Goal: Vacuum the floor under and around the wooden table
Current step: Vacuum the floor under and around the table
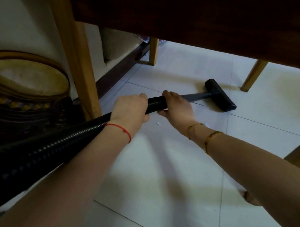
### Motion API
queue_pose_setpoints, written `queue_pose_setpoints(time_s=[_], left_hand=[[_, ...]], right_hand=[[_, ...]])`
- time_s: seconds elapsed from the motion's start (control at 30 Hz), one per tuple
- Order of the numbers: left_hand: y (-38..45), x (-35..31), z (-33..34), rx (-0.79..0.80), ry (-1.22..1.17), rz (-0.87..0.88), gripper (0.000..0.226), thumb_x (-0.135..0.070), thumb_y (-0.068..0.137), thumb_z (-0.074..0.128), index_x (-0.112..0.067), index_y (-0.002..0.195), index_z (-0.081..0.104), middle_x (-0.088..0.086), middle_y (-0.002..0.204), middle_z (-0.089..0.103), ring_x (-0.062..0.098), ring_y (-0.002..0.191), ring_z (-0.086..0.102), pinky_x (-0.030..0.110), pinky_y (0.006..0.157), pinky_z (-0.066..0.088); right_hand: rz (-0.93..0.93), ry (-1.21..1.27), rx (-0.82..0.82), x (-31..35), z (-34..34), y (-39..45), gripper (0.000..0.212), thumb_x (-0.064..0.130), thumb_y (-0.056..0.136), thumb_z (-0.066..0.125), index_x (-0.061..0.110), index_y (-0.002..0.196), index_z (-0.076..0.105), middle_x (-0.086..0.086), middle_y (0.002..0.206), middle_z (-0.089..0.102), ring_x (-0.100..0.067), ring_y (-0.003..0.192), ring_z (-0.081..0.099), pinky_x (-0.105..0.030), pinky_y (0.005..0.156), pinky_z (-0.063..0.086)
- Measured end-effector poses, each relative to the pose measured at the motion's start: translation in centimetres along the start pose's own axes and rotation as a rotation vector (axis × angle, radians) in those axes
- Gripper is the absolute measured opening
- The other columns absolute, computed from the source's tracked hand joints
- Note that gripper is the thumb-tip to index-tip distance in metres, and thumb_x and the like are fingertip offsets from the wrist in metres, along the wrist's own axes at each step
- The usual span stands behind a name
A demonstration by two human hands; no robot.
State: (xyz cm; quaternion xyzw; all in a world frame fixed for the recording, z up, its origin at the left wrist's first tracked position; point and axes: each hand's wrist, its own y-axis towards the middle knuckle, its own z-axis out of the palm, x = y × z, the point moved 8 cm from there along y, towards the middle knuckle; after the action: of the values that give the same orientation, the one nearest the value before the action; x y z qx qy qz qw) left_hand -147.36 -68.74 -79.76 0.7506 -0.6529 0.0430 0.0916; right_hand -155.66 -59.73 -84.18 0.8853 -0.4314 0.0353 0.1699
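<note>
1. Pale tiled floor under a wooden table, light legs at the far corners and at right; carved dark furniture off to the left.
2. Black ribbed hose running from lower left up toward the middle, joined there to a thin dark tube ending in a flat black floor head.
3. Left hand wrapped over the hose just behind the joint, fingers curled round it.
4. Right hand ahead of the left, gripping the hose end where the tube starts, thumb underneath.
5. Floor head resting on the tiles forward and to the right of both hands, beneath the table edge, near the right leg but apart from it.
6. Long axis of hose and tube pointing left-to-right and slightly away; head bar set across it.
7. Right hand nearer the head, so likely steering; left likely supplying the push.
8. Small white crumb on the tile just below the hands, not yet picked up.
</note>
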Motion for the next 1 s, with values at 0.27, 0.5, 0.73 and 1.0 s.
queue_pose_setpoints(time_s=[0.27, 0.5, 0.73, 1.0], left_hand=[[3.7, -7.9, 0.1, 0.007, -0.041, 0.102, 0.033, -0.026, 0.092, 0.053, -0.007, 0.119, 0.049, 0.009, 0.111, 0.062, 0.027, 0.096, 0.062, 0.031, 0.07, 0.039], [3.6, -9.2, 0.5, 0.022, -0.081, 0.126, 0.032, -0.027, 0.092, 0.053, -0.007, 0.116, 0.051, 0.009, 0.109, 0.061, 0.026, 0.094, 0.062, 0.031, 0.068, 0.036], [-0.2, -4.8, 0.6, 0.05, -0.105, 0.04, 0.035, -0.033, 0.092, 0.054, -0.01, 0.118, 0.053, 0.007, 0.111, 0.061, 0.025, 0.097, 0.062, 0.029, 0.069, 0.037], [-6.5, 2.5, 0.6, 0.153, -0.079, -0.095, 0.032, -0.035, 0.092, 0.053, -0.011, 0.114, 0.055, 0.007, 0.104, 0.063, 0.024, 0.092, 0.064, 0.029, 0.064, 0.042]], right_hand=[[0.137, 0.023, 0.005, -8.7, -1.1, -1.7, 0.03, 0.024, 0.083, 0.069, 0.012, 0.103, 0.052, -0.005, 0.103, 0.058, -0.023, 0.097, 0.054, -0.028, 0.066, 0.036], [0.088, 0.054, 0.062, -9.9, -0.7, -2.0, 0.026, 0.016, 0.081, 0.07, 0.011, 0.101, 0.054, -0.007, 0.101, 0.058, -0.024, 0.092, 0.055, -0.027, 0.069, 0.04], [-0.057, 0.108, 0.108, -4.2, 0.8, -1.8, 0.029, 0.019, 0.079, 0.07, 0.012, 0.101, 0.053, -0.004, 0.104, 0.057, -0.024, 0.092, 0.054, -0.028, 0.069, 0.034], [-0.222, 0.211, 0.163, 6.0, 2.5, -1.8, 0.031, 0.016, 0.077, 0.072, 0.012, 0.102, 0.055, -0.006, 0.101, 0.057, -0.023, 0.09, 0.052, -0.03, 0.072, 0.04]])
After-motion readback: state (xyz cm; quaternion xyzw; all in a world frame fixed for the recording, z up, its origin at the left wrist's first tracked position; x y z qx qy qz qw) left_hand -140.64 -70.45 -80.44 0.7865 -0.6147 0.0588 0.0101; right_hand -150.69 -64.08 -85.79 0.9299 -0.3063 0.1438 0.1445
